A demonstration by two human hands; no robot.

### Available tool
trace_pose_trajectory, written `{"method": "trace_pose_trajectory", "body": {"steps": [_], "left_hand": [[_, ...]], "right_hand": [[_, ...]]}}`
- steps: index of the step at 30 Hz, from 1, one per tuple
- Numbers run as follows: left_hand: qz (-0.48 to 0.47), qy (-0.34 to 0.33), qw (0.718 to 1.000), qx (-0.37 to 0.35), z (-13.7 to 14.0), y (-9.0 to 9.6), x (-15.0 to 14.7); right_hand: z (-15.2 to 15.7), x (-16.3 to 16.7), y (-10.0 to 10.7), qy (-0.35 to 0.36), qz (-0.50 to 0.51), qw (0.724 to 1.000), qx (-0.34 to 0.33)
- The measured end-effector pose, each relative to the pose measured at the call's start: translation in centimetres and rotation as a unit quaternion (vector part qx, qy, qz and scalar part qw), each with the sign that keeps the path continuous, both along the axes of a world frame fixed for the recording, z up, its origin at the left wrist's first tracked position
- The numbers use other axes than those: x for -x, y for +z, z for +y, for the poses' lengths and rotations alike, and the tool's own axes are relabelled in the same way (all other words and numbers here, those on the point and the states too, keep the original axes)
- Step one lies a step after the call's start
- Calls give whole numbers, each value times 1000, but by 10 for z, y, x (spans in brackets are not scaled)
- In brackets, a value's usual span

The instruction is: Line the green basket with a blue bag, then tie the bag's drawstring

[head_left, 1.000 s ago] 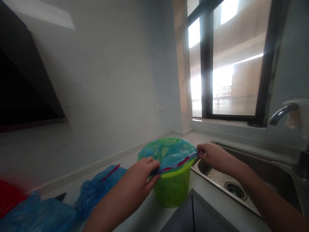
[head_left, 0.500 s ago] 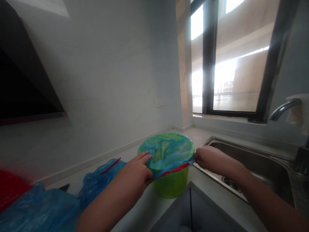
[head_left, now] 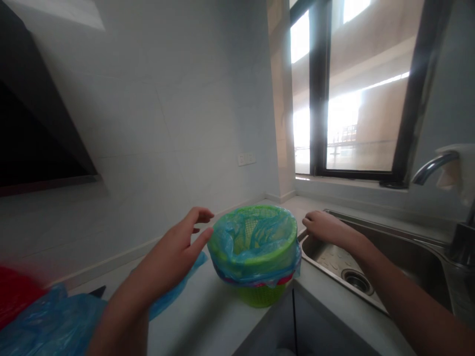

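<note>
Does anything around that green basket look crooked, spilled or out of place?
Nothing is spilled or damaged. The blue bag is folded over the rim of the green basket, a bit bunched, with a red strip showing. The basket stands close to the counter edge. More blue bags lie loose at left.

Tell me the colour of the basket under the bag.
Bright lime green basket, lined with a blue bag; the head view shows it.
</note>
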State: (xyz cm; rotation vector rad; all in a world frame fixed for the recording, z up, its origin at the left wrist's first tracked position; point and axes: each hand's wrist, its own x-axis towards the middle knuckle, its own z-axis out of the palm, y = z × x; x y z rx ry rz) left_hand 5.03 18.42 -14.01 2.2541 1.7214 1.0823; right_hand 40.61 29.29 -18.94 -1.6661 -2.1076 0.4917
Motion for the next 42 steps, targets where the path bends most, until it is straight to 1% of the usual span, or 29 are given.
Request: {"method": "trace_pose_trajectory", "body": {"steps": [2, 3, 4, 5, 6, 7, 9, 10, 11, 13, 14, 15, 16, 17, 18, 20, 21, 22, 23, 24, 26, 27, 28, 29, 31, 33, 35, 38, 42], "left_hand": [[-59, 45, 997, 7, 29, -10, 10], [-87, 67, 994, 21, 44, -17, 14], [-113, 83, 989, 56, 58, -24, 19], [-146, 90, 979, 110, 70, -31, 22], [-170, 72, 970, 158, 79, -37, 25], [-194, 51, 958, 204, 86, -42, 27], [-235, 9, 934, 268, 93, -48, 29], [-252, -2, 924, 288, 93, -50, 29], [-263, -6, 916, 304, 92, -51, 28], [-262, -4, 908, 327, 88, -51, 25], [-251, -1, 907, 337, 86, -51, 23], [-237, 0, 908, 347, 85, -51, 21], [-222, 0, 909, 353, 83, -51, 20], [-208, 0, 911, 356, 82, -52, 18], [-197, -2, 914, 354, 82, -52, 17], [-182, -8, 924, 335, 82, -52, 17], [-180, -8, 930, 320, 83, -52, 17], [-184, -6, 935, 302, 84, -52, 18], [-195, -1, 939, 283, 86, -51, 19], [-214, 7, 941, 262, 88, -50, 19], [-272, 39, 938, 212, 92, -48, 19], [-304, 59, 933, 183, 94, -46, 18], [-333, 78, 927, 155, 95, -44, 17], [-359, 92, 919, 131, 95, -42, 16], [-407, 93, 902, 106, 93, -38, 12], [-448, 69, 885, 105, 89, -33, 8], [-472, 43, 874, 110, 82, -28, 4], [-501, 34, 859, 101, 76, -24, -3], [-541, 39, 837, 71, 76, -27, -11]], "right_hand": [[9, -1, -6, 26, 56, 992, 110], [14, -1, -11, 51, 92, 980, 172], [18, -1, -16, 78, 132, 962, 225], [22, 0, -21, 105, 177, 942, 266], [27, 0, -25, 125, 226, 920, 294], [31, 1, -28, 136, 278, 897, 314], [38, 1, -32, 130, 365, 856, 342], [41, 0, -33, 117, 385, 847, 348], [43, 0, -35, 102, 389, 848, 345], [46, -2, -38, 84, 363, 868, 329], [47, -3, -40, 86, 346, 874, 330], [48, -4, -43, 98, 330, 874, 343], [49, -6, -46, 120, 321, 864, 368], [50, -8, -49, 146, 323, 847, 395], [52, -9, -52, 172, 338, 827, 415], [54, -13, -54, 203, 399, 786, 427], [55, -14, -53, 200, 438, 767, 425], [56, -15, -53, 186, 468, 755, 420], [55, -15, -51, 164, 482, 756, 411], [54, -15, -50, 138, 475, 773, 397], [50, -12, -50, 100, 410, 828, 369], [47, -10, -51, 97, 369, 846, 372], [45, -8, -52, 105, 342, 852, 383], [43, -6, -53, 120, 336, 845, 398], [40, -2, -53, 146, 381, 811, 419], [40, -1, -50, 134, 448, 781, 413], [39, -1, -44, 102, 496, 760, 407], [35, -2, -33, 67, 545, 743, 384], [27, -3, -23, 83, 579, 723, 368]]}}
